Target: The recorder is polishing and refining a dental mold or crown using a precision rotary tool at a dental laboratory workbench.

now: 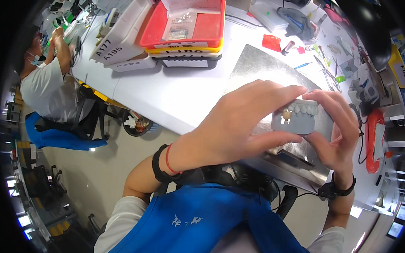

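Note:
Both hands hold a pale grey dental model [298,118] with a row of white teeth along its top, raised above a metal work plate [258,65]. My left hand [238,122] wraps the model's left side, thumb under it and fingers over the top. My right hand [336,129] grips its right end from below and behind. One tooth at the left of the row looks yellowish. Black bands sit on both wrists, with a red cord on the left one.
Stacked trays, red [187,30] on yellow and black, and white boxes [122,39] stand at the back of the white bench. Small tools, a red packet [271,43] and a black lamp [365,20] lie to the right. Another person [47,83] sits at the far left.

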Motion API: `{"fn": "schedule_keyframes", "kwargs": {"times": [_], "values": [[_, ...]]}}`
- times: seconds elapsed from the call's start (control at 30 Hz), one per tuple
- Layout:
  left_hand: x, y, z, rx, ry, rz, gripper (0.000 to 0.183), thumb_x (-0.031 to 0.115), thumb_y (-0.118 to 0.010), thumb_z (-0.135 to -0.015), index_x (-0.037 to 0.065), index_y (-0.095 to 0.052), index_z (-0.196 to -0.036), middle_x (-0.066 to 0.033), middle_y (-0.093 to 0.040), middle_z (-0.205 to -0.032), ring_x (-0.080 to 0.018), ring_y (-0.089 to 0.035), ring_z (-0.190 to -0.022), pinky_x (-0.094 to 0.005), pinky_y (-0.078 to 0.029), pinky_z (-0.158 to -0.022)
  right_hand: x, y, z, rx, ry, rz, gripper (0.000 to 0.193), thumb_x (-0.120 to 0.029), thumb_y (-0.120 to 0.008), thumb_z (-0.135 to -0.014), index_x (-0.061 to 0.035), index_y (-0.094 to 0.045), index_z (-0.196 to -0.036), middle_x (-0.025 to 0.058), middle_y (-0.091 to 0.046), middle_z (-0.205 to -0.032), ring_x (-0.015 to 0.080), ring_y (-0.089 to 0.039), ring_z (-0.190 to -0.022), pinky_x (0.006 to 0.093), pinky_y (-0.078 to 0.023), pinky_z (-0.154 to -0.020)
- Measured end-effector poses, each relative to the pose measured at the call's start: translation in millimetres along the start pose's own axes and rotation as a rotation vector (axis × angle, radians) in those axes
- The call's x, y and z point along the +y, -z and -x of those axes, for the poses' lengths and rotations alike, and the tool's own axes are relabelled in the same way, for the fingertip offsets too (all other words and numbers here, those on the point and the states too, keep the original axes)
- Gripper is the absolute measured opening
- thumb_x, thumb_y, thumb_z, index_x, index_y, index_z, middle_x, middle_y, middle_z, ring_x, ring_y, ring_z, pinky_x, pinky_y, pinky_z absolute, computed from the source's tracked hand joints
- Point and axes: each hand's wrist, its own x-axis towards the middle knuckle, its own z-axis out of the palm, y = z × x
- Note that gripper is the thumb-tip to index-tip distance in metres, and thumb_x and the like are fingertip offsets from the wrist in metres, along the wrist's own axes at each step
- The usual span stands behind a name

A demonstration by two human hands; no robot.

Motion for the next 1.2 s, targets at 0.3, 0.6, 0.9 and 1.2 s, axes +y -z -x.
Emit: {"fn": "schedule_keyframes", "kwargs": {"times": [0.3,0.6,0.9,1.2], "values": [[-34,-22,16,0.094,0.115,0.224,0.059,0.005,-0.088,-0.072,-0.001,-0.066,-0.127,-0.0179,-0.073,-0.111,-0.0296,-0.073,-0.1,-0.0362,-0.059,-0.086,39,-19,2,-0.04,-0.098,-0.165,0.051,0.002,-0.08,-0.065,0.0063,-0.068,-0.114,0.0208,-0.072,-0.109,0.0328,-0.07,-0.102,0.0399,-0.055,-0.09],[-63,-24,5,-0.007,0.19,0.256,0.056,0.005,-0.084,-0.073,-0.001,-0.067,-0.126,-0.0175,-0.072,-0.111,-0.0292,-0.072,-0.1,-0.036,-0.058,-0.087,62,-25,-4,-0.085,-0.079,-0.042,0.054,0.004,-0.078,-0.062,0.0054,-0.067,-0.115,0.0194,-0.072,-0.107,0.0349,-0.071,-0.099,0.0416,-0.057,-0.086],[-131,-21,-32,-0.358,0.057,-0.073,0.044,0.009,-0.08,-0.083,0.0,-0.063,-0.122,-0.0154,-0.067,-0.109,-0.0312,-0.068,-0.093,-0.0371,-0.056,-0.08,104,-40,-20,-0.133,-0.001,0.253,0.042,-0.004,-0.082,-0.069,-0.0005,-0.068,-0.109,0.016,-0.069,-0.119,0.0372,-0.066,-0.112,0.045,-0.055,-0.093],[-157,-24,-64,-0.262,0.396,0.194,0.04,0.015,-0.076,-0.091,-0.001,-0.064,-0.126,-0.011,-0.07,-0.121,-0.0186,-0.069,-0.101,-0.032,-0.055,-0.088,108,-30,-18,-0.215,-0.105,0.285,0.027,-0.009,-0.078,-0.079,-0.0036,-0.066,-0.103,0.0155,-0.062,-0.123,0.0363,-0.062,-0.113,0.0452,-0.053,-0.093]]}}
